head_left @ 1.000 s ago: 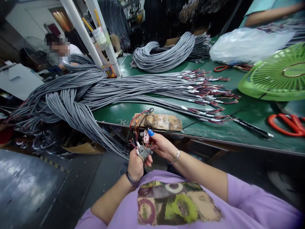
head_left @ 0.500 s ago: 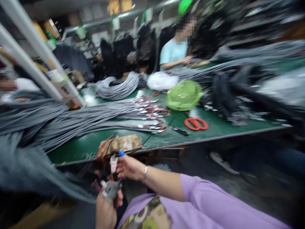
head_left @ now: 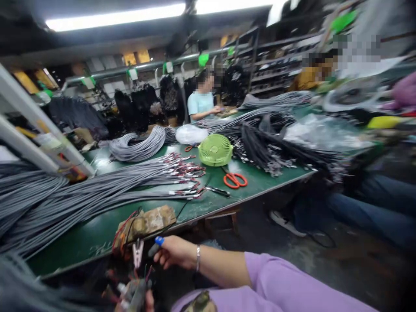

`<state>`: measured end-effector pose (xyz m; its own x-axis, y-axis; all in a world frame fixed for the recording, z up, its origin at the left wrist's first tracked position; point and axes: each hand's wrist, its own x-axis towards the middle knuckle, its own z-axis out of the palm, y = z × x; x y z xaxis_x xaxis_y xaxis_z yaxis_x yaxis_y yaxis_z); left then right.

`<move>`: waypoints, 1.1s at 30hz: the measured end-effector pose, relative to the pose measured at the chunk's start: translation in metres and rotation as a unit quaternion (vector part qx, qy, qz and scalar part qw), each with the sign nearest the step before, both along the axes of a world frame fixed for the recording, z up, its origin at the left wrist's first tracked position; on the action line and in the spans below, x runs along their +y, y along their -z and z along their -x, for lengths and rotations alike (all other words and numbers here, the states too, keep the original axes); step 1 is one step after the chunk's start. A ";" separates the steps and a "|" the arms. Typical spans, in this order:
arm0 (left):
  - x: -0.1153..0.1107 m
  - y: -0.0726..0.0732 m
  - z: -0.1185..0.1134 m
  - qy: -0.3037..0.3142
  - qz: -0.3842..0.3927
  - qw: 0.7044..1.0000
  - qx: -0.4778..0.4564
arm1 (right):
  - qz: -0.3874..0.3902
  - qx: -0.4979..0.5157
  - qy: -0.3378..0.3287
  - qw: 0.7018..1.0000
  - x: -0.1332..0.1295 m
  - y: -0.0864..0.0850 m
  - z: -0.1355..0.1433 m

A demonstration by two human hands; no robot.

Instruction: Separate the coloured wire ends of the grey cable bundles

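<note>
Blurred left hand (head_left: pixel 148 301), near, closed on thin, splayed wires (head_left: pixel 148 274); right hand (head_left: pixel 175 253) loosely curled, contents indeterminable, beside forked pink clip (head_left: pixel 138 255) and rough, oblong brown block (head_left: pixel 157 219).

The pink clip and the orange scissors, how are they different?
Colour: the clip is pale pink, while the scissors have bright orange handles.
Pose: the clip points upward with two legs spread below, but the scissors lie on the green table.
Place: the clip is near the right hand, while the scissors are farther off, beside the green fan.
Both have a pair of handles.
</note>
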<state>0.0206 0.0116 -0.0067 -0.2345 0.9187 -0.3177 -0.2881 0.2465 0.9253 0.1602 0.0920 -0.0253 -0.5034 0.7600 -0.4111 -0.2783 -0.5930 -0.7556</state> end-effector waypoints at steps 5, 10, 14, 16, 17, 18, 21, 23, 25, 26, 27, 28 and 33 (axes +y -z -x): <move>-0.017 -0.004 0.002 0.004 -0.053 0.998 -0.016 | 0.006 0.007 -0.001 1.000 -0.004 -0.007 -0.004; -0.010 -0.009 0.000 0.005 -0.060 0.998 0.003 | 0.034 0.034 -0.039 0.998 0.006 -0.015 0.009; -0.010 -0.008 0.003 0.006 -0.056 0.998 0.008 | 0.036 0.062 -0.075 0.995 0.011 -0.021 0.020; -0.010 -0.007 0.003 0.008 -0.058 0.998 0.008 | 0.018 0.070 -0.071 0.995 0.011 -0.021 0.025; -0.010 -0.007 0.004 0.009 -0.059 0.998 0.010 | 0.002 0.070 -0.066 0.995 0.011 -0.021 0.028; -0.009 -0.007 0.004 0.010 -0.060 0.998 0.012 | -0.020 0.065 -0.059 0.996 0.011 -0.019 0.030; -0.007 -0.006 0.006 0.009 -0.060 0.998 0.003 | -0.114 0.015 -0.014 0.993 0.009 -0.013 0.033; -0.006 -0.005 0.006 0.002 -0.064 0.998 -0.014 | -0.155 -0.008 0.010 0.988 0.007 -0.009 0.034; -0.006 -0.003 0.006 -0.012 -0.074 0.997 -0.026 | -0.135 0.014 -0.002 0.991 0.006 -0.006 0.035; -0.006 -0.003 0.006 -0.021 -0.080 0.996 -0.025 | -0.106 0.038 -0.016 0.994 0.006 -0.006 0.036; -0.007 -0.002 0.005 -0.031 -0.084 0.996 -0.022 | -0.073 0.062 -0.029 0.995 0.005 -0.006 0.037; -0.007 -0.001 0.004 -0.040 -0.087 0.995 -0.017 | -0.043 0.081 -0.037 0.995 0.005 -0.007 0.039; -0.008 0.001 0.001 -0.055 -0.078 0.995 -0.001 | 0.013 0.108 -0.012 0.994 0.003 -0.013 0.047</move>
